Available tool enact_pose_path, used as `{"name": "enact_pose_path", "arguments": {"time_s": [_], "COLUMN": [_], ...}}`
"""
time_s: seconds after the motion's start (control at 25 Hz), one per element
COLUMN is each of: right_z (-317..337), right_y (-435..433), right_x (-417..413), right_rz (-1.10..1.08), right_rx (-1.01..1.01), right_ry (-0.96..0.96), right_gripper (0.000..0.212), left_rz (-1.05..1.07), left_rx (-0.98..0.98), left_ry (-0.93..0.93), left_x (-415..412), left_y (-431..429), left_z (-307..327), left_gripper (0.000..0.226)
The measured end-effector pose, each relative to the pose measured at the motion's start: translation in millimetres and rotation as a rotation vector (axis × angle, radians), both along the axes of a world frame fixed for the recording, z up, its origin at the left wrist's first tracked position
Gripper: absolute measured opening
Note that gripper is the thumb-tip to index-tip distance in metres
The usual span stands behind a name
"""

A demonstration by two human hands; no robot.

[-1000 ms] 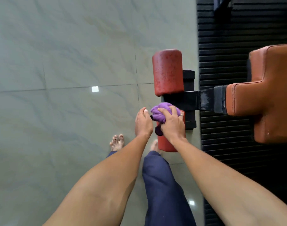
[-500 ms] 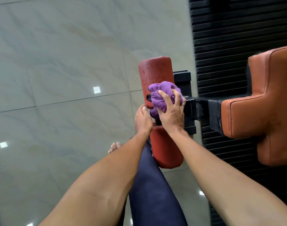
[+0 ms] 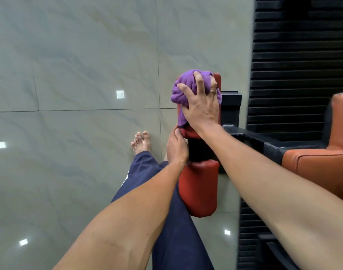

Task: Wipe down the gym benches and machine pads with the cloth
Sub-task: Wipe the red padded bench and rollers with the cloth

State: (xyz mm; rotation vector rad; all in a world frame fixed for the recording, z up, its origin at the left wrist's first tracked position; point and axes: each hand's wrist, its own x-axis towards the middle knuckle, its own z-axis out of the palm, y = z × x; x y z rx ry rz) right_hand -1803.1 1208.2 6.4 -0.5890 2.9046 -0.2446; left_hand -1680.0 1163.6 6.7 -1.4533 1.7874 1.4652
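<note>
My right hand (image 3: 201, 106) grips a bunched purple cloth (image 3: 183, 89) and presses it on top of the far red roller pad (image 3: 217, 78), which the cloth and hand mostly hide. My left hand (image 3: 176, 148) rests at that pad's near end, thumb touching it, beside the black frame bar (image 3: 244, 137). The near red roller pad (image 3: 199, 189) lies uncovered below the bar. An orange padded seat (image 3: 326, 164) sits at the right, joined to the bar.
Grey glossy floor tiles (image 3: 79, 133) fill the left. A black ribbed rubber mat (image 3: 303, 65) lies under the machine at the right. My bare foot (image 3: 141, 143) and blue trouser leg (image 3: 172, 230) stand just left of the pads.
My right hand slid the cloth from the bar between the pads up along the far pad to its far end. My left hand stayed close to the bar.
</note>
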Motion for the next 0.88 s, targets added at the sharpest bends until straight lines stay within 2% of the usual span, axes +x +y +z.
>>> {"name": "enact_pose_path", "arguments": {"time_s": [0.2,0.36,0.56,0.76,0.88], "right_z": [22,11,4,30,34], "right_y": [55,42,-41,26,31], "right_x": [73,38,-14,44,39], "right_rz": [0.265,0.412,0.29,0.428,0.437], "right_rx": [0.044,0.151,0.305,0.201,0.29], "right_ry": [0.083,0.059,-0.182,-0.095,-0.126], "right_gripper": [0.05,0.055,0.04,0.042,0.049], "left_rz": [0.04,0.086,0.155,0.14,0.12], "left_rx": [0.039,0.058,0.082,0.147,0.148], "left_ry": [-0.016,-0.046,-0.033,-0.067,-0.043], "left_x": [-6,-9,-7,-6,-5], "left_y": [-2,1,1,-9,-7], "left_z": [6,4,-3,1,8], "left_gripper": [0.04,0.043,0.043,0.038,0.038]}}
